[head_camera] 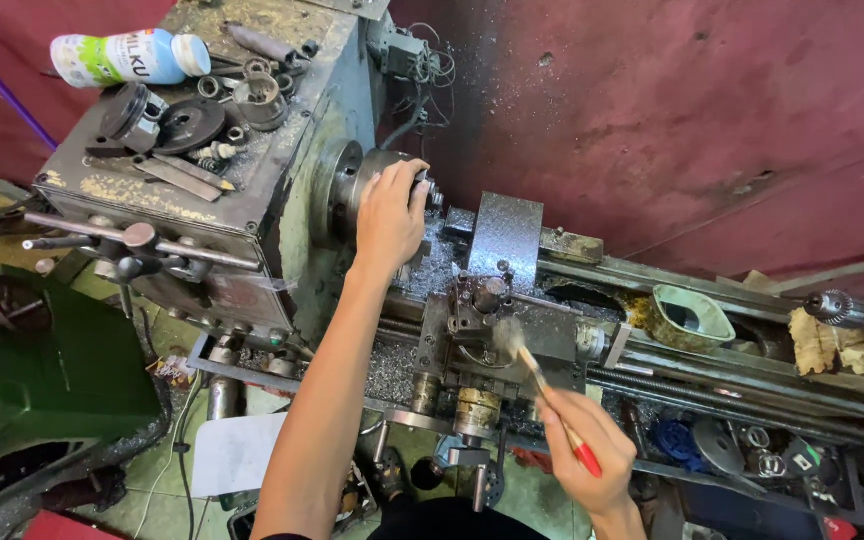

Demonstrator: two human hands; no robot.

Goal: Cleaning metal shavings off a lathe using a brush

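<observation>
Left hand (389,215) cupped round lathe chuck (372,180), centre. Right hand (584,448) grips red-handled brush (542,385), bristles on tool post (482,300). White-green bottle (127,57) w/ label lies far left atop headstock (202,200).

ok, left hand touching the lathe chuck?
Touching. Head view shows the left hand laid over the chuck, fingers curled around its rim, no gap.

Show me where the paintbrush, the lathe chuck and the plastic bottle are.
paintbrush (542,385), head view, on the wooden handle above the right hand.
lathe chuck (350,185), head view, on its round metal body left of the left hand.
plastic bottle (127,57), head view, on its side label.
</observation>
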